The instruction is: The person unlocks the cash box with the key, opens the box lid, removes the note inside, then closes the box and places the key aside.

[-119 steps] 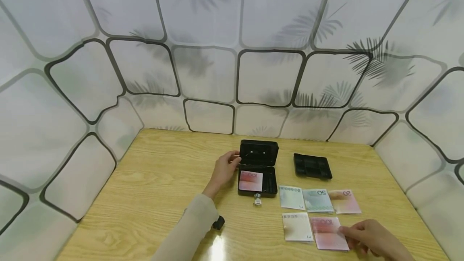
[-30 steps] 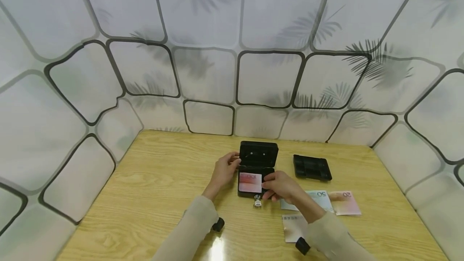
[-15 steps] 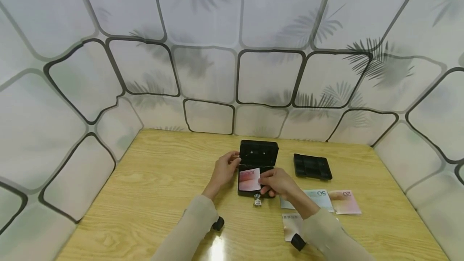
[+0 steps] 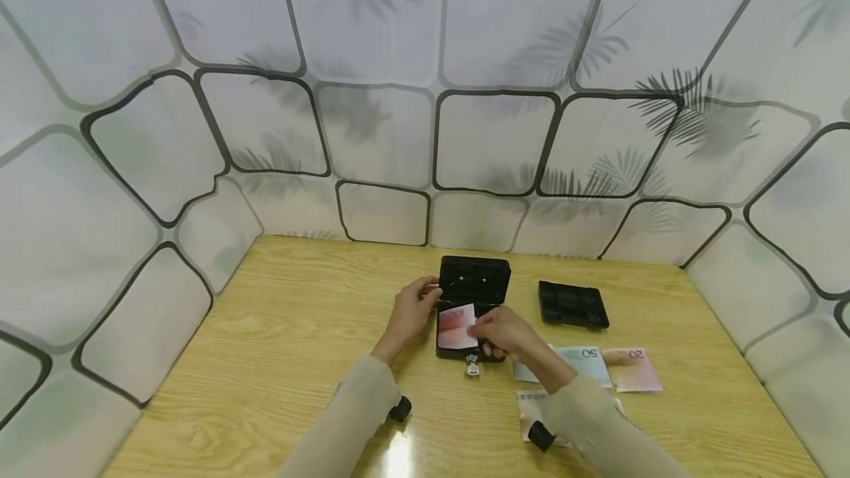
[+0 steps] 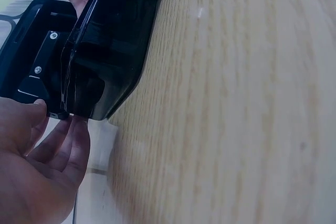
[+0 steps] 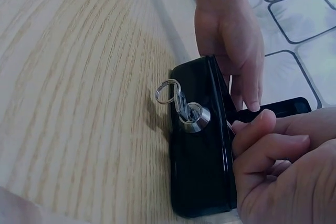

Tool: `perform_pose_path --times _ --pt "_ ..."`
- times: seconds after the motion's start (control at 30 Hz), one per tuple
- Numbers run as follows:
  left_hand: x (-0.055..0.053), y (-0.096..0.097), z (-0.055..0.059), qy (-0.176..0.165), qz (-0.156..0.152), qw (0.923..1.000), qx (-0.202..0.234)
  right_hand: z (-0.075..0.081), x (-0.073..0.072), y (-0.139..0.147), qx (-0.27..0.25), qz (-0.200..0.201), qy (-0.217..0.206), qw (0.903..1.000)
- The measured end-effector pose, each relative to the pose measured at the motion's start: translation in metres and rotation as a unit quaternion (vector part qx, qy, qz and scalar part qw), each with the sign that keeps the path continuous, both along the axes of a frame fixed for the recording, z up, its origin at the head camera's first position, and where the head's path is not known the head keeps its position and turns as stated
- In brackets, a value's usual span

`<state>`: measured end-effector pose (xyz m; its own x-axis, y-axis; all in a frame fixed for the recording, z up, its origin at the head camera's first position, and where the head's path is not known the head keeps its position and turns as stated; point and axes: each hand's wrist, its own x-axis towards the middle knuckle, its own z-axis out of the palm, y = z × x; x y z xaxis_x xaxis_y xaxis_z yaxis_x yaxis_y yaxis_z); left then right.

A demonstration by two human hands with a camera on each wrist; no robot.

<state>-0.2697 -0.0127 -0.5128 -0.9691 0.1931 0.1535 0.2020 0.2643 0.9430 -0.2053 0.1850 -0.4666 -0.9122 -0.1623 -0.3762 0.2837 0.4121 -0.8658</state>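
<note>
A black cash box [image 4: 473,352] stands on the table with its lid [image 4: 474,279] raised. At the left, my left hand [image 4: 412,308] holds the lid's edge near the hinge; in the left wrist view its thumb [image 5: 37,109] lies on the lid's corner and the fingers are behind. My right hand [image 4: 506,332] reaches over the box's right side and pinches the right edge of a pink 100 banknote [image 4: 457,327], slightly tilted inside the box. Whether other notes lie beneath cannot be told. A key with a ring [image 6: 168,92] sits in the front lock [image 6: 194,118].
A black compartment tray [image 4: 572,305] lies right of the box. Nearer are a green 50 note [image 4: 584,364], a pink 20 note [image 4: 632,369] and a pale note [image 4: 531,411], partly covered by the right arm. A patterned curtain [image 4: 491,139] stands behind the wooden table [image 4: 299,316].
Four seconds ago my right hand was at the 100 note on the lower right; it has since come to the box. The note in the box has tilted and shifted slightly up. My left hand stays put.
</note>
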Motion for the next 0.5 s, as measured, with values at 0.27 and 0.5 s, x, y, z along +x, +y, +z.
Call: perform_pose_path --times 0.27,0.5 --pt "0.0002 0.0005 -0.0018 0.011 0.002 0.9999 -0.002 0.0039 0.0028 0.0009 -0.005 -0.010 0.011 0.9999" --pt "0.0008 0.0008 0.0000 0.005 0.005 1.0000 -0.006 0.0061 0.0048 0.0081 -0.004 -0.026 0.023 0.9994"
